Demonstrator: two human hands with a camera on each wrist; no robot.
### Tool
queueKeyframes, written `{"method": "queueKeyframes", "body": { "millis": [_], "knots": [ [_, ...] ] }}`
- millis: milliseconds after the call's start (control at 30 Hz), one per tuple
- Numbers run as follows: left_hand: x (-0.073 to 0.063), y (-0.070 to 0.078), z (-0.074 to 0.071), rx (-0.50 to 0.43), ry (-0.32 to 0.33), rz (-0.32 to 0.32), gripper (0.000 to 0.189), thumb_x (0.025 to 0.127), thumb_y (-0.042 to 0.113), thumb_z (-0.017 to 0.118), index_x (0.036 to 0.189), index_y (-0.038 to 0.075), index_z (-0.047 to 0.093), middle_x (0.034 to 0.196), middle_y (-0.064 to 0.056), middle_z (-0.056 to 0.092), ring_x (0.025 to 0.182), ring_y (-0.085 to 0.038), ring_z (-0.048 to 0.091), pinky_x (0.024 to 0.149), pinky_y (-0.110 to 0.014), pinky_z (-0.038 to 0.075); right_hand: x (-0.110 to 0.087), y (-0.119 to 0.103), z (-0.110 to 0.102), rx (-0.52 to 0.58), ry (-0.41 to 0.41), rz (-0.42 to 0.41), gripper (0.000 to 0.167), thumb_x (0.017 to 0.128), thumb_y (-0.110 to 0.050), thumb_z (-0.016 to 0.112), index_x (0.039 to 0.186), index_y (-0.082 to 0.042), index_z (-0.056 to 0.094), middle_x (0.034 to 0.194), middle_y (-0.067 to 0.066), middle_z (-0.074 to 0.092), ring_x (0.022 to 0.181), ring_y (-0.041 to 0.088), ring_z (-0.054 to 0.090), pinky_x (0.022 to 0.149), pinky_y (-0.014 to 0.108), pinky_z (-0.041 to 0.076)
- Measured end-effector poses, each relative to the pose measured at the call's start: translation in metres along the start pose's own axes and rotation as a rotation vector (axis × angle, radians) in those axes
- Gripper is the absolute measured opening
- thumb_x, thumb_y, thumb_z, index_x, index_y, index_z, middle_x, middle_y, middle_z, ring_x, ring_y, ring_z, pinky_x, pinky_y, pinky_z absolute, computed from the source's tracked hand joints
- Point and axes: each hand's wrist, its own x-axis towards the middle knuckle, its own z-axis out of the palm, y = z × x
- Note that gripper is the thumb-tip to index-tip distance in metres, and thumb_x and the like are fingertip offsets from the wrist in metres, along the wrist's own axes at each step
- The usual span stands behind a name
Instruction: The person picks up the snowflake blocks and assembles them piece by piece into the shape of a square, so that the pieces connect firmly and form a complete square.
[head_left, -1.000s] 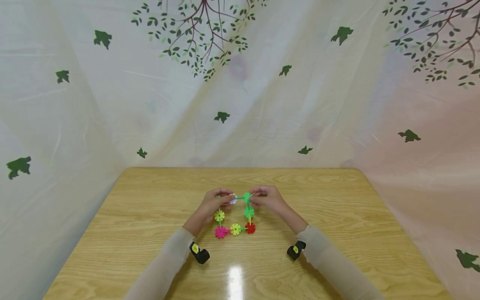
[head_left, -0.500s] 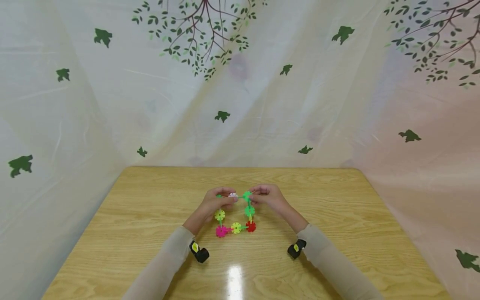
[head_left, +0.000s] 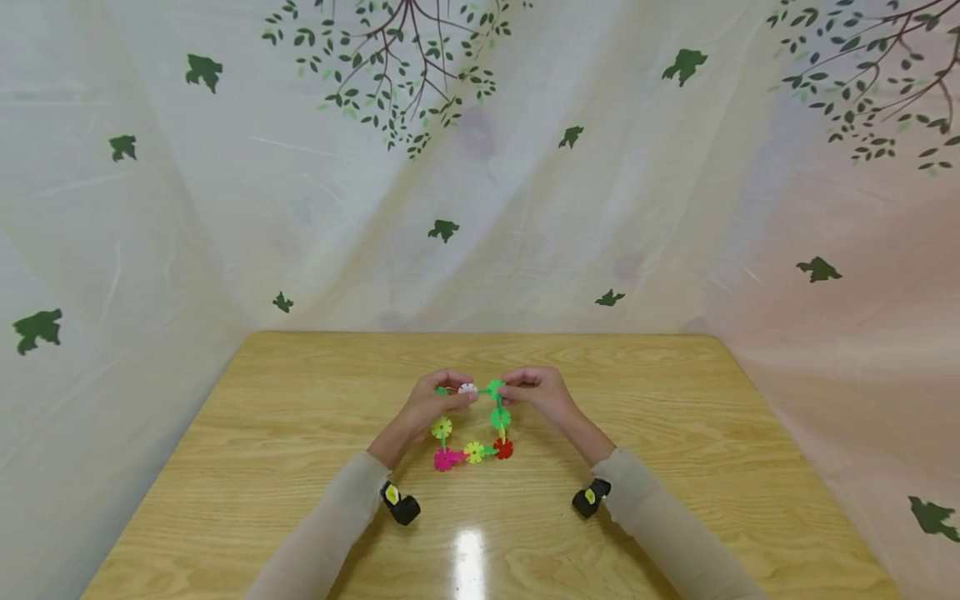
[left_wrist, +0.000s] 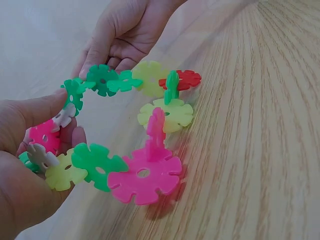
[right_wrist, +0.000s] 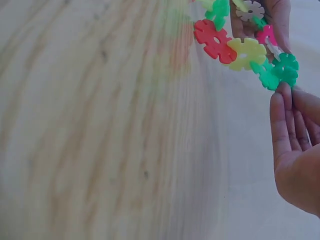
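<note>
Notched plastic snowflake discs are joined into a roughly square loop. My left hand [head_left: 431, 404] pinches the far side by the white disc [head_left: 468, 389], thumb on the near face and fingers behind. With thumb and fingertips my right hand [head_left: 536, 393] pinches the green corner disc [head_left: 496, 388]. A second green disc [head_left: 500, 417] and the red disc [head_left: 503, 448] run down the right side. The near side has a yellow disc [head_left: 474, 452] and the magenta disc [left_wrist: 145, 177], close over the wood. Left-hand fingers partly cover the far left corner.
The wooden table [head_left: 637, 400] extends around both hands. Behind it hangs a pale curtain [head_left: 510, 250] printed with branches and green birds. Black wrist cameras [head_left: 402, 506] sit below the sleeves. A bright light reflection [head_left: 470, 558] shows near the front.
Both hands keep their grip. The loop has shifted slightly away from me and a touch to the right. My left thumb has edged right along the white disc.
</note>
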Motion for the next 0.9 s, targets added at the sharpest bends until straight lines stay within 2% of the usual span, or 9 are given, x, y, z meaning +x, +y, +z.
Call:
{"method": "queueKeyframes", "body": {
  "millis": [100, 300, 367, 533, 700, 800, 900],
  "knots": [
    [0.0005, 0.0001, 0.0007, 0.011, 0.001, 0.010, 0.033, 0.091, 0.005, 0.075, 0.120, -0.007, 0.064, 0.100, -0.003, 0.062, 0.087, -0.014, 0.061, 0.082, -0.034, 0.062, 0.0001, -0.0010, 0.0014, -0.005, 0.013, -0.007, 0.024, 0.092, 0.001, 0.072, 0.112, 0.015, 0.069, 0.102, 0.023, 0.076, 0.077, 0.010, 0.074, 0.082, 0.047, 0.063],
    [0.0027, 0.0019, 0.0015, 0.049, 0.015, 0.028, 0.030, 0.091, 0.008, 0.076, 0.117, -0.003, 0.066, 0.102, -0.002, 0.063, 0.092, -0.014, 0.057, 0.080, -0.029, 0.055, 0.0013, -0.0026, 0.0021, -0.004, 0.041, -0.001, 0.024, 0.092, -0.002, 0.073, 0.110, 0.013, 0.070, 0.095, 0.007, 0.078, 0.076, 0.010, 0.073, 0.080, 0.041, 0.064],
    [0.0032, 0.0021, 0.0013, 0.056, 0.011, 0.033, 0.030, 0.091, 0.008, 0.076, 0.116, -0.004, 0.066, 0.102, -0.002, 0.063, 0.092, -0.014, 0.056, 0.081, -0.029, 0.055, 0.0015, -0.0019, 0.0012, -0.002, 0.030, -0.020, 0.024, 0.092, -0.002, 0.073, 0.110, 0.014, 0.070, 0.095, 0.007, 0.078, 0.076, 0.010, 0.073, 0.079, 0.040, 0.064],
    [0.0039, -0.0009, -0.0006, 0.066, -0.001, 0.032, 0.033, 0.091, 0.009, 0.077, 0.118, -0.005, 0.065, 0.100, -0.001, 0.062, 0.091, -0.014, 0.056, 0.080, -0.029, 0.054, 0.0010, -0.0004, -0.0001, -0.001, -0.010, -0.051, 0.024, 0.093, 0.001, 0.071, 0.111, 0.016, 0.069, 0.102, 0.024, 0.075, 0.077, 0.010, 0.073, 0.077, 0.039, 0.064],
    [0.0034, -0.0021, -0.0028, 0.071, 0.003, 0.029, 0.035, 0.091, 0.010, 0.077, 0.120, -0.004, 0.065, 0.100, 0.000, 0.062, 0.092, -0.014, 0.056, 0.078, -0.026, 0.053, 0.0012, -0.0010, 0.0020, 0.008, -0.014, -0.035, 0.021, 0.094, 0.005, 0.067, 0.112, 0.016, 0.068, 0.111, 0.042, 0.065, 0.077, 0.009, 0.073, 0.078, 0.039, 0.064],
    [0.0029, -0.0018, -0.0038, 0.069, 0.008, 0.020, 0.034, 0.091, 0.011, 0.078, 0.120, -0.003, 0.066, 0.101, 0.000, 0.063, 0.092, -0.014, 0.056, 0.079, -0.026, 0.054, 0.0014, -0.0014, 0.0038, 0.010, -0.012, -0.027, 0.020, 0.095, 0.008, 0.065, 0.113, 0.016, 0.067, 0.112, 0.045, 0.063, 0.077, 0.009, 0.073, 0.078, 0.038, 0.064],
    [0.0028, -0.0021, -0.0049, 0.068, 0.013, 0.013, 0.035, 0.090, 0.011, 0.078, 0.121, -0.003, 0.066, 0.101, 0.000, 0.063, 0.092, -0.014, 0.057, 0.080, -0.028, 0.055, 0.0015, -0.0013, 0.0053, 0.001, -0.011, -0.020, 0.021, 0.095, 0.007, 0.064, 0.114, 0.016, 0.067, 0.110, 0.039, 0.066, 0.077, 0.008, 0.073, 0.077, 0.036, 0.064]
  ]
}}
